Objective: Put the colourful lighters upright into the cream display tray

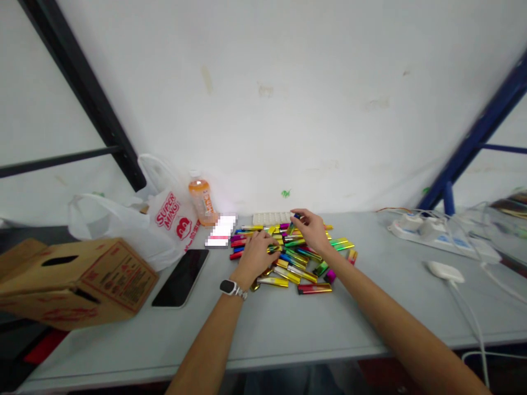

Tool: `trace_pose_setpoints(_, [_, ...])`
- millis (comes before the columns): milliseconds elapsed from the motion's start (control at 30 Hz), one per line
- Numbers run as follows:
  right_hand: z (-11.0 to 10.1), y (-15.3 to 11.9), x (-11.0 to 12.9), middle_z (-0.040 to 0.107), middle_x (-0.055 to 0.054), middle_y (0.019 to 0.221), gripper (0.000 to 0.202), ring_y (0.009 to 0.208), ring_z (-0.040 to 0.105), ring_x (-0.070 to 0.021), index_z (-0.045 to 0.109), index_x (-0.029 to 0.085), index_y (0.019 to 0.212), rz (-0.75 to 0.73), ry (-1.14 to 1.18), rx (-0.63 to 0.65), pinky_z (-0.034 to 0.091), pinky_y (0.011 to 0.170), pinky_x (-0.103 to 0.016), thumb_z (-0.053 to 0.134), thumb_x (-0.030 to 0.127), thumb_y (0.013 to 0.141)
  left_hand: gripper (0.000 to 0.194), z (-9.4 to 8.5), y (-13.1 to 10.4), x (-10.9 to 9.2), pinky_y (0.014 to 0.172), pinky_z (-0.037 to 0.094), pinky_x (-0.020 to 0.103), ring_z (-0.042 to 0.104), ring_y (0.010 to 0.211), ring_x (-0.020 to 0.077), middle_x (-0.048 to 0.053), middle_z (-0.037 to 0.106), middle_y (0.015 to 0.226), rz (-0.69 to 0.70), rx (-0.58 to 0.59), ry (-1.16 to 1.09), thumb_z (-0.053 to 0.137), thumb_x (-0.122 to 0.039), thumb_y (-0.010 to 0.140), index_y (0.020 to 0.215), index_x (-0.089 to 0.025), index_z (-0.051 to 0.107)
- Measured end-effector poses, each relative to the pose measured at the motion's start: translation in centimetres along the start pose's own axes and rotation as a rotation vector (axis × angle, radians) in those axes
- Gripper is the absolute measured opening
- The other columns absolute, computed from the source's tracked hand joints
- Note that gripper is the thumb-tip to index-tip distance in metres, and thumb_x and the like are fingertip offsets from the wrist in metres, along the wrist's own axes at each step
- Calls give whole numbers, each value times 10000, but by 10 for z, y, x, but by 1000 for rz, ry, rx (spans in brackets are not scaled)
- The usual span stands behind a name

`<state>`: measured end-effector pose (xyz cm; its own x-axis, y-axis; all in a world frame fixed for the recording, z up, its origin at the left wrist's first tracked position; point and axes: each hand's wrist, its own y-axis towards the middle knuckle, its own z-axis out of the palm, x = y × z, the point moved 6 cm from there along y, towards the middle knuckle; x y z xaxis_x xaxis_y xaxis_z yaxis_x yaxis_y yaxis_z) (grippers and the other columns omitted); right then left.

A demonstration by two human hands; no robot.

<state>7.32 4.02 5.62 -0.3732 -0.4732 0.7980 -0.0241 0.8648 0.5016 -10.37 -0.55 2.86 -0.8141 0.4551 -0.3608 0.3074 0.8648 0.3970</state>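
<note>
A loose pile of shiny lighters (297, 258) in gold, red, green, blue and purple lies on the grey table. My left hand (257, 253), with a watch on its wrist, is over the pile's left side. Its thumb and fingers close around a greenish lighter (272, 248), partly hidden by them. My right hand (312, 227) pinches a dark blue-green lighter (293, 224) at the back of the pile. Just behind it, against the wall, is a white gridded tray (270, 218); its right end is beside my right fingertips.
To the left are a cardboard box (119, 277), a white plastic bag (158, 225), a black phone (181, 278), an orange drink bottle (202, 200) and a lit, blurred screen (221, 230). A power strip (442, 236) and white charger (446, 271) with cables lie right.
</note>
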Motion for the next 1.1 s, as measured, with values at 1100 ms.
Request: trace_pose_setpoints(1100, [57, 88, -25, 537, -108, 1079, 337, 906, 592, -209, 728, 235, 1181, -211, -737, 109, 446, 863, -326, 500, 360, 965, 171, 10, 13, -2, 941, 412, 451, 579, 1064, 295, 97, 691, 1057, -63, 152, 148, 634, -271, 858, 991, -189, 704])
